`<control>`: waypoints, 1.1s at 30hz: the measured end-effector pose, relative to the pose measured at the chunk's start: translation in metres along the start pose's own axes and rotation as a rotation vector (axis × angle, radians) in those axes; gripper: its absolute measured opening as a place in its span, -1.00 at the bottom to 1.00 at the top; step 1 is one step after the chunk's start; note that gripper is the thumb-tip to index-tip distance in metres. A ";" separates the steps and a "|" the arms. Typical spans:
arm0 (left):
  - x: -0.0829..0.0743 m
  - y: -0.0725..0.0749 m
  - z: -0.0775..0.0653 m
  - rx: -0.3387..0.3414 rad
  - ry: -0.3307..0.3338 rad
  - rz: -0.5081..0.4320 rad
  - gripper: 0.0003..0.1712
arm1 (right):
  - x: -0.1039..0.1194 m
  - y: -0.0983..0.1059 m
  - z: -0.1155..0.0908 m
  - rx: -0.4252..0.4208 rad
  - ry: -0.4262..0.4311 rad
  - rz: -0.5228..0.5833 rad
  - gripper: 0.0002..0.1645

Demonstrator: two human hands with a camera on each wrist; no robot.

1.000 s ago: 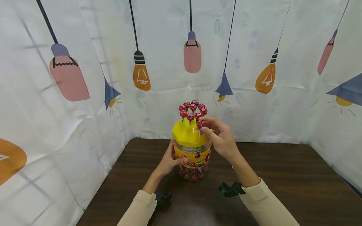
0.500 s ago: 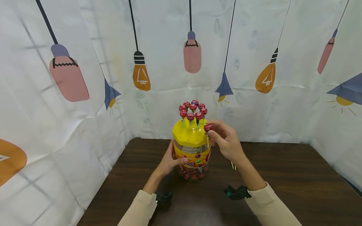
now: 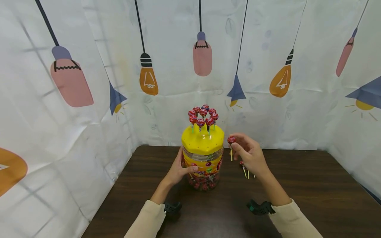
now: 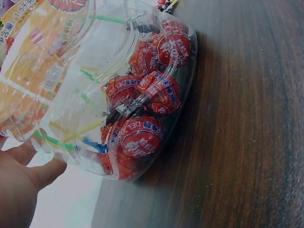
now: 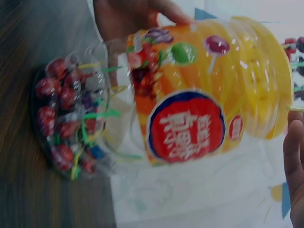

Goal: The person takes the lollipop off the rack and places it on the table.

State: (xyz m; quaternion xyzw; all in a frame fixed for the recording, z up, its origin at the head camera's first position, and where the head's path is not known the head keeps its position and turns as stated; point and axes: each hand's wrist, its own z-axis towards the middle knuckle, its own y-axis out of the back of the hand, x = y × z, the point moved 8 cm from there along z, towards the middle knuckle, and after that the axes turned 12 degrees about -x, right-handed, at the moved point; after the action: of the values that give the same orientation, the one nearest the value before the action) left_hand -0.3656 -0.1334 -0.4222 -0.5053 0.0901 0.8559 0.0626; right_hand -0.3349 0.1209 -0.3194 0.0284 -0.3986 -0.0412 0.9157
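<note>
On the table stands a clear plastic jar (image 3: 205, 164) of lollipops, with an orange label and a yellow lid (image 3: 197, 143). Several red-wrapped lollipops (image 3: 200, 123) poke upright out of the lid. My left hand (image 3: 178, 170) grips the jar's left side, thumb across the front. To the right of the lid, clear of it, my right hand (image 3: 250, 154) pinches one lollipop (image 3: 231, 140), its yellow stick hanging down. More lollipops (image 4: 140, 137) lie in the bottom of the jar in the left wrist view. Only the stick's end shows beside my right fingers (image 5: 294, 147) in the right wrist view.
A few loose lollipops (image 3: 243, 166) lie on the dark wood table (image 3: 297, 185) behind my right wrist, partly hidden by it. Beyond the table's back edge hangs a white curtain (image 3: 175, 119) printed with lamps.
My right hand has drawn the lollipop away from the lid and carried it to the right. Loose lollipops on the table have come into sight. The left hand and jar stay put.
</note>
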 end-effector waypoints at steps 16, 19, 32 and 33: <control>0.001 -0.001 0.000 -0.001 -0.012 0.015 0.06 | -0.033 0.033 -0.012 -0.047 -0.103 -0.009 -0.66; 0.002 -0.001 0.000 -0.003 -0.006 0.011 0.05 | -0.039 0.037 -0.013 -0.048 -0.114 -0.012 -0.66; 0.000 -0.001 -0.001 -0.004 0.008 0.006 0.04 | -0.060 0.053 -0.013 -0.052 -0.179 -0.124 -0.62; 0.000 0.000 0.000 -0.003 0.009 0.007 0.04 | -0.061 0.055 -0.013 -0.052 -0.185 -0.128 -0.61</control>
State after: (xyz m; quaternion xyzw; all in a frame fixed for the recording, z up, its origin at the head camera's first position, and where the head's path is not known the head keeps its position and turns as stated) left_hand -0.3651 -0.1330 -0.4224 -0.5089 0.0908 0.8541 0.0583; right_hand -0.3635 0.1818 -0.3683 0.0261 -0.4778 -0.1121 0.8709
